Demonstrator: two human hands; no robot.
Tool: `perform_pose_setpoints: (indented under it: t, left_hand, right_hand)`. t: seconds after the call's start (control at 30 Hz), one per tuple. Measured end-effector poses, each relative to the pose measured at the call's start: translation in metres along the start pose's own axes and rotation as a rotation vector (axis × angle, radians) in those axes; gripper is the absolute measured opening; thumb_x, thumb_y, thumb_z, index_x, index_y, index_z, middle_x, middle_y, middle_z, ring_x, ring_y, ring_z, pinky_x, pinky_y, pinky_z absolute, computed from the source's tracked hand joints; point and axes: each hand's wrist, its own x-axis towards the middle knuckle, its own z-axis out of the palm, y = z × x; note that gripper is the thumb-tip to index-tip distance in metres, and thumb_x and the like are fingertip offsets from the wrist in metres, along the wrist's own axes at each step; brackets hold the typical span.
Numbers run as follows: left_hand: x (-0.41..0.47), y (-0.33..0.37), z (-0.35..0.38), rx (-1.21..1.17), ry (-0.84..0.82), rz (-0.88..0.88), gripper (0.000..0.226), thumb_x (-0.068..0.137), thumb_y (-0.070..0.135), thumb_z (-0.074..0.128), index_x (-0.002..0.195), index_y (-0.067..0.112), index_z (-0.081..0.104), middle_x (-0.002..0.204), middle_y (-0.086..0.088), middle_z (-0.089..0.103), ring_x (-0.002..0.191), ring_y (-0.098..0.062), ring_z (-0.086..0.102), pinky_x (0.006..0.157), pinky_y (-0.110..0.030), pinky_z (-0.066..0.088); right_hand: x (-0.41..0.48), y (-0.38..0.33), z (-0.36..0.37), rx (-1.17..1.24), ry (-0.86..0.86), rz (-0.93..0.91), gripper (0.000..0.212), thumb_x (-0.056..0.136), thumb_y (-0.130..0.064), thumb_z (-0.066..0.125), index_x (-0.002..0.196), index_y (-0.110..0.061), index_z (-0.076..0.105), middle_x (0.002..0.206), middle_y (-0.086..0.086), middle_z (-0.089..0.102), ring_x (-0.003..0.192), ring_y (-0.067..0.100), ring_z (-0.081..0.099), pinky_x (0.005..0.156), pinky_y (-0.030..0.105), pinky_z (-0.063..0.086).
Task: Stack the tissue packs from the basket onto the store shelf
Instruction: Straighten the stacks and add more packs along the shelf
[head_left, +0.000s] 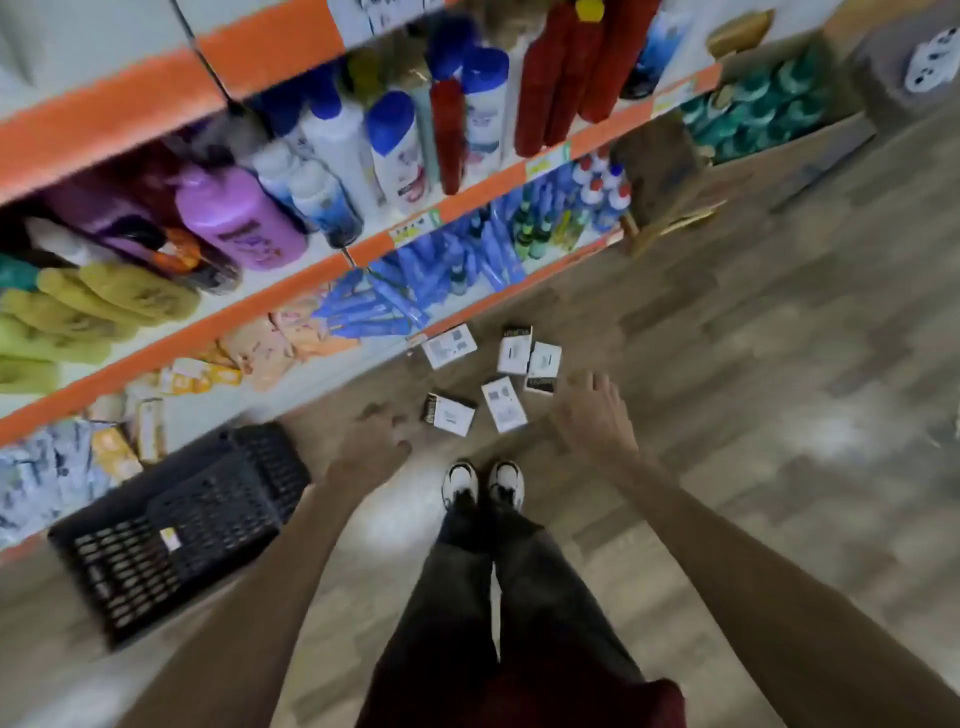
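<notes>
Several small white tissue packs (503, 404) lie scattered on the wooden floor in front of my feet, near the bottom shelf. The black plastic basket (171, 525) lies on the floor at the lower left, against the shelving; what it contains is hard to see. My left hand (371, 441) hangs open above the floor, between the basket and the packs, holding nothing. My right hand (592, 410) is open too, just right of the packs, with its fingers spread. The orange-edged store shelf (291, 312) runs diagonally across the left and top.
The shelves hold shampoo bottles (400, 150), a purple bottle (239, 223), blue packets (374, 306) and yellow pouches. Cardboard boxes (763, 109) of green goods stand on the floor at the upper right. My white shoes (483, 483) stand just below the packs.
</notes>
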Motion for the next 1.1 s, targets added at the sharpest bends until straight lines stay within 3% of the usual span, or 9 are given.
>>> perform_pose_setpoints:
  t: [0.1, 0.27, 0.43, 0.53, 0.67, 0.83, 1.0, 1.1]
  left_hand:
    - [0.041, -0.029, 0.070, -0.077, -0.069, -0.067, 0.043, 0.082, 0.011, 0.065, 0.123, 0.005, 0.057, 0.123, -0.017, 0.055, 0.113, -0.033, 0.053, 0.096, -0.036, 0.042]
    - [0.141, -0.085, 0.198, 0.043, -0.194, -0.052, 0.048, 0.083, 0.016, 0.063, 0.128, 0.010, 0.048, 0.128, -0.012, 0.047, 0.120, -0.031, 0.047, 0.099, -0.048, 0.042]
    - [0.261, -0.123, 0.307, 0.127, -0.132, -0.049, 0.054, 0.085, 0.014, 0.064, 0.133, 0.007, 0.041, 0.132, -0.013, 0.041, 0.120, -0.033, 0.043, 0.093, -0.046, 0.043]
    - [0.325, -0.142, 0.358, 0.167, -0.093, -0.025, 0.059, 0.082, 0.013, 0.066, 0.134, 0.007, 0.038, 0.135, -0.013, 0.039, 0.121, -0.034, 0.041, 0.090, -0.047, 0.043]
    - [0.391, -0.164, 0.405, 0.292, -0.055, 0.039, 0.073, 0.076, 0.013, 0.072, 0.138, 0.010, 0.033, 0.141, -0.011, 0.034, 0.125, -0.035, 0.037, 0.087, -0.048, 0.045]
    - [0.451, -0.197, 0.447, 0.542, 0.010, 0.136, 0.100, 0.058, 0.020, 0.087, 0.141, 0.009, 0.032, 0.144, -0.012, 0.037, 0.129, -0.035, 0.039, 0.091, -0.049, 0.044]
    - [0.481, -0.222, 0.485, 0.716, 0.109, 0.190, 0.099, 0.061, 0.017, 0.083, 0.144, 0.013, 0.030, 0.149, -0.014, 0.033, 0.140, -0.034, 0.031, 0.108, -0.056, 0.029]
    - [0.497, -0.232, 0.495, 0.776, 0.152, 0.260, 0.086, 0.072, 0.017, 0.071, 0.146, 0.013, 0.026, 0.148, -0.012, 0.034, 0.141, -0.032, 0.028, 0.112, -0.059, 0.022]
  right_hand:
    - [0.024, 0.026, 0.076, 0.033, -0.073, 0.053, 0.037, 0.094, -0.029, 0.050, 0.122, -0.004, 0.046, 0.117, 0.021, 0.053, 0.110, 0.042, 0.051, 0.088, 0.049, 0.044]
    - [0.098, 0.064, 0.220, 0.086, -0.219, 0.143, 0.069, 0.078, -0.037, 0.059, 0.137, -0.007, 0.037, 0.120, 0.017, 0.049, 0.114, 0.038, 0.045, 0.097, 0.048, 0.040]
    - [0.189, 0.091, 0.349, 0.071, -0.238, 0.170, 0.051, 0.084, -0.032, 0.058, 0.122, -0.005, 0.038, 0.120, 0.015, 0.045, 0.113, 0.034, 0.044, 0.096, 0.045, 0.039]
    - [0.236, 0.102, 0.412, 0.065, -0.210, 0.155, 0.054, 0.085, -0.034, 0.058, 0.124, -0.005, 0.037, 0.120, 0.015, 0.045, 0.112, 0.033, 0.045, 0.094, 0.044, 0.041]
    - [0.288, 0.118, 0.474, 0.001, -0.199, 0.158, 0.079, 0.080, -0.048, 0.068, 0.133, -0.002, 0.032, 0.131, 0.017, 0.041, 0.122, 0.035, 0.042, 0.100, 0.044, 0.038]
    - [0.339, 0.125, 0.531, 0.002, -0.144, 0.206, 0.095, 0.070, -0.053, 0.076, 0.136, -0.004, 0.029, 0.134, 0.016, 0.039, 0.125, 0.034, 0.040, 0.102, 0.044, 0.036]
    - [0.363, 0.120, 0.576, -0.016, -0.034, 0.199, 0.113, 0.067, -0.052, 0.080, 0.147, -0.005, 0.015, 0.144, 0.017, 0.031, 0.134, 0.034, 0.033, 0.109, 0.045, 0.030]
    - [0.373, 0.121, 0.595, -0.017, 0.036, 0.196, 0.110, 0.068, -0.047, 0.079, 0.147, -0.007, 0.014, 0.143, 0.018, 0.031, 0.132, 0.035, 0.034, 0.109, 0.047, 0.031]
